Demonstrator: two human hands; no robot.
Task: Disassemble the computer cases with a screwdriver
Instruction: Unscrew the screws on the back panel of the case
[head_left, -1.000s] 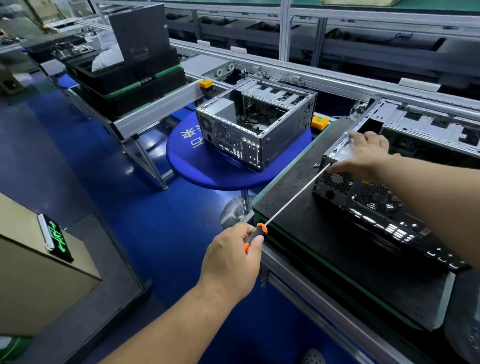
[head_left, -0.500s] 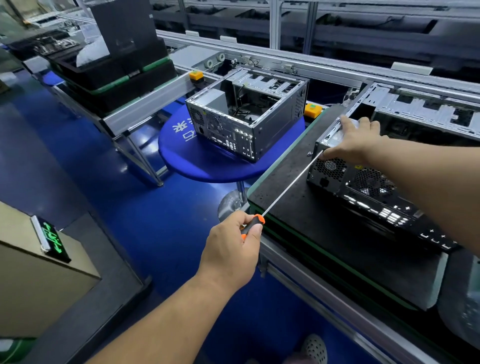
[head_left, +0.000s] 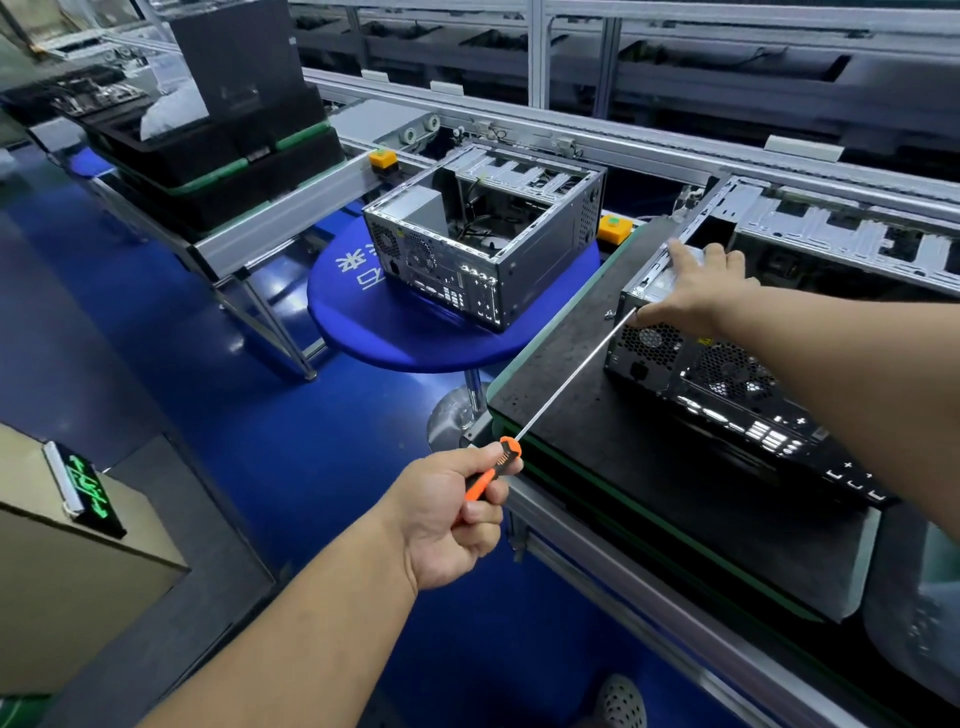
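A computer case (head_left: 717, 384) lies on a black work mat (head_left: 571, 395) at the right, its rear panel with fans and ports facing me. My right hand (head_left: 701, 291) rests flat on the case's top left corner, fingers straight. My left hand (head_left: 447, 514) grips the orange-and-black handle of a long-shafted screwdriver (head_left: 566, 384). The shaft runs up and right, and its tip meets the case's upper rear corner just under my right hand. A small loose screw (head_left: 608, 313) lies on the mat beside that corner.
A second, opened case (head_left: 483, 244) stands on a round blue table (head_left: 415, 332) to the left. Black trays (head_left: 218, 150) sit stacked on a conveyor at the back left. A metal conveyor rail (head_left: 649, 613) runs along the mat's near edge. A cardboard box (head_left: 67, 561) stands at the lower left.
My right hand has flattened, its fingers now stretched along the case's top edge. My left hand keeps its grip, with the screwdriver tip still at the case's corner. The camera has shifted slightly.
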